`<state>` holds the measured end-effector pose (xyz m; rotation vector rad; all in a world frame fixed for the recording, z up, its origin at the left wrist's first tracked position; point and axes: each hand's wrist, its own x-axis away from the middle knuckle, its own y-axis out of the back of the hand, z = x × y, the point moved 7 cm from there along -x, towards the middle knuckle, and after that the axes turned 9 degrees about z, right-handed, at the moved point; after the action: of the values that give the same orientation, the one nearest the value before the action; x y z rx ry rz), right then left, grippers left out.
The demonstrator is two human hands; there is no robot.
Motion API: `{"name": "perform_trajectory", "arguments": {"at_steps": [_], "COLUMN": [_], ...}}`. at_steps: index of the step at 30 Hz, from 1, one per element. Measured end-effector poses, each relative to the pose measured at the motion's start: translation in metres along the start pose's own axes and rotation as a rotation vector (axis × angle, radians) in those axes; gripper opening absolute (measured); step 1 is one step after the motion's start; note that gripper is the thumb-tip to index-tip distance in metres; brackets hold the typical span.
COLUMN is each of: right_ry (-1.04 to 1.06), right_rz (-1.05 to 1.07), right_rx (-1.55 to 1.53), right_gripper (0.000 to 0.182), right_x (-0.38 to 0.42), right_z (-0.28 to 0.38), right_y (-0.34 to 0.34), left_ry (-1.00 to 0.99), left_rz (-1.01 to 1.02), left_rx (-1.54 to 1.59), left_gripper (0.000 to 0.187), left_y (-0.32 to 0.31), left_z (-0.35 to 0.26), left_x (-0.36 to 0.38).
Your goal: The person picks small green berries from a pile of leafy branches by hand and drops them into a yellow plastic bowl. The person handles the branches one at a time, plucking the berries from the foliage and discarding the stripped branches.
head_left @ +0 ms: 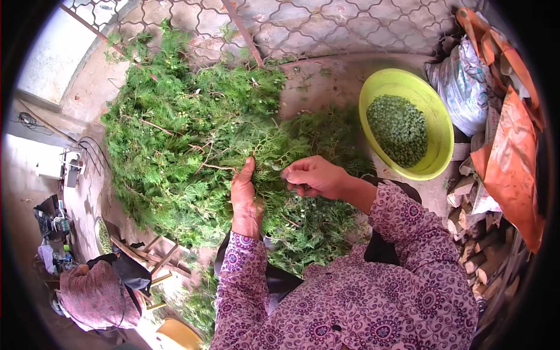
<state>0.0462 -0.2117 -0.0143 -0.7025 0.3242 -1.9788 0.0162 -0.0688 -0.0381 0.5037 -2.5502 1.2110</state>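
My left hand [245, 195] is closed round a leafy evergreen branch [259, 154], its thumb pointing up along the stem. Just right of it, my right hand [318, 177] is pinched, thumb against fingers, close to the branch's twigs. Whatever lies between those fingertips is too small to make out. Under and beyond both hands spreads a large heap of cut evergreen branches [169, 140], feathery and green with some brown stems. To the right stands a yellow-green oval basin [441, 119], partly filled with small round green cones [398, 129].
A wire mesh fence [326, 29] runs behind the heap. White sacks [461, 84], an orange sheet [510, 169] and stacked firewood [487, 256] line the right side. At lower left another person in a patterned top [96, 294] is near a wooden frame [160, 256] and a yellow container [178, 333].
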Motion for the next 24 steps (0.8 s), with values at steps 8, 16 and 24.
{"name": "perform_trajectory", "arguments": {"at_steps": [8, 16, 24], "right_ry": [0.011, 0.018, -0.021], "right_rz": [-0.162, -0.118, -0.168], "right_rx": [-0.226, -0.560, -0.449], "right_gripper": [0.023, 0.027, 0.025], "right_x": [-0.019, -0.021, -0.020], "right_z": [-0.015, -0.019, -0.020], "right_y": [0.014, 0.005, 0.005], "left_ry": [-0.014, 0.005, -0.158], "left_rz": [0.045, 0.032, 0.014], "left_rx": [-0.103, -0.133, -0.233], "left_gripper": [0.020, 0.024, 0.012], "left_y": [-0.025, -0.018, -0.030], "left_z": [0.005, 0.006, 0.002], "left_x": [0.011, 0.010, 0.017]}}
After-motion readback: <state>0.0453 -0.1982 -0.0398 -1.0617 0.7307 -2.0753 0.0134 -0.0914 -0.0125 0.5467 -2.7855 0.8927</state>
